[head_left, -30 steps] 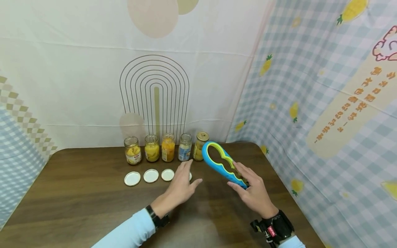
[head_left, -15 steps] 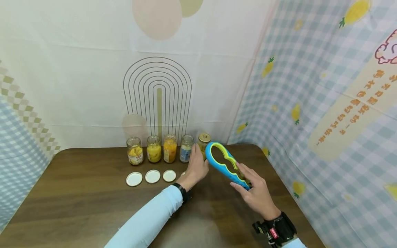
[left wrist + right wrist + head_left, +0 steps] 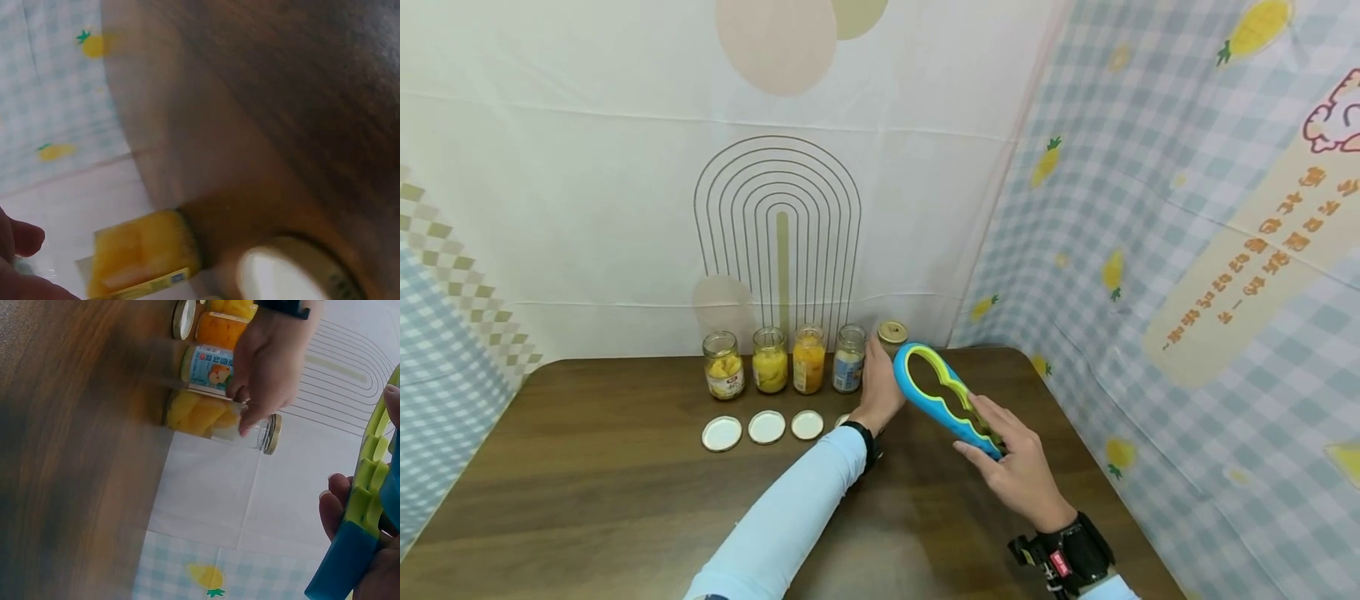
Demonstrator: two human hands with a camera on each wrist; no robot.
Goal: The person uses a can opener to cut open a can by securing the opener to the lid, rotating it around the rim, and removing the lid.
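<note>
My left hand (image 3: 880, 387) grips a closed glass jar (image 3: 200, 417) of yellow fruit at the right end of a row. In the head view its gold lid (image 3: 892, 332) shows above the hand, which hides most of the glass. The right wrist view shows my left thumb and fingers around the jar's upper body. My right hand (image 3: 1018, 467) holds a blue and lime-green jar opener (image 3: 936, 409), raised to the right, its looped end overlapping the jar in the head view. Beside my left hand stands an open jar (image 3: 848, 371) with a blue label.
Further left stand open jars of orange fruit (image 3: 808, 367), yellow fruit (image 3: 770, 368) and yellow pieces (image 3: 724, 373). Several white-faced lids (image 3: 767, 427) lie in front, one partly behind my left wrist. A hanging cloth (image 3: 625, 233) backs the brown table (image 3: 625, 500); a checked cloth (image 3: 1075, 317) hangs right.
My left hand has moved right and away from me, from above the lids to the closed jar, and now grips it. My right hand and the jar opener have barely moved.
</note>
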